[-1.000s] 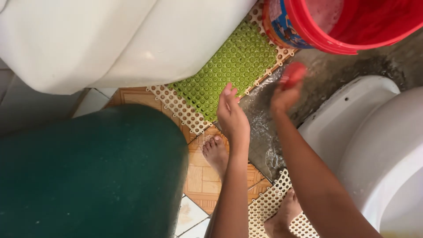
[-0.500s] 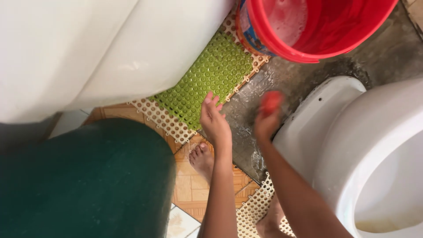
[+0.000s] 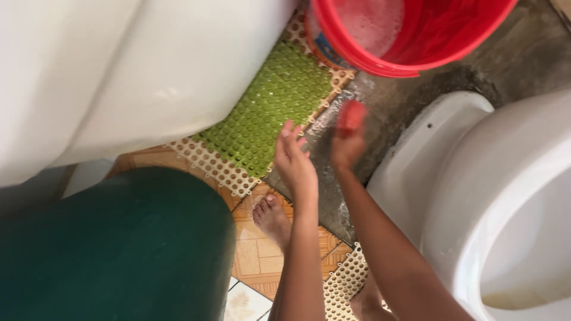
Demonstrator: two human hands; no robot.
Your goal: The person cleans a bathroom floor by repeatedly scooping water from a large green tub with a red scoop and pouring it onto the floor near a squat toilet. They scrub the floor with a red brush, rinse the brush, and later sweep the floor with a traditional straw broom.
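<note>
1. Sponge (image 3: 352, 114): small red pad, blurred, clasped in the fingers of the right hand (image 3: 347, 144); it sits above the wet grey floor (image 3: 416, 101), between the green mat and the toilet base, just below the bucket
2. Right hand: curled around the sponge, forearm running down to the lower right of the view; whether the sponge touches the floor cannot be told
3. Left hand (image 3: 294, 160): released, fingers straight and together, palm turned toward the right hand; it holds nothing and hovers over the edge where the mat meets the wet floor, just beside the right hand
4. Mat (image 3: 267, 113): green studded tile framed by cream perforated tiles (image 3: 208, 161), lying diagonally between a large white tub (image 3: 131, 71) and the wet floor
5. Bucket (image 3: 416, 41): red, at the top edge, with sudsy water inside; its base rests partly on the mat's corner
6. Toilet (image 3: 476, 196): white, at right, bowl open toward the lower right corner
7. Foot (image 3: 272, 219): bare, on orange patterned floor tiles (image 3: 256, 255), below the left hand; a second foot shows in part at the bottom edge on another cream tile
8. Green surface (image 3: 113, 249): dark, rounded, filling the lower left
</note>
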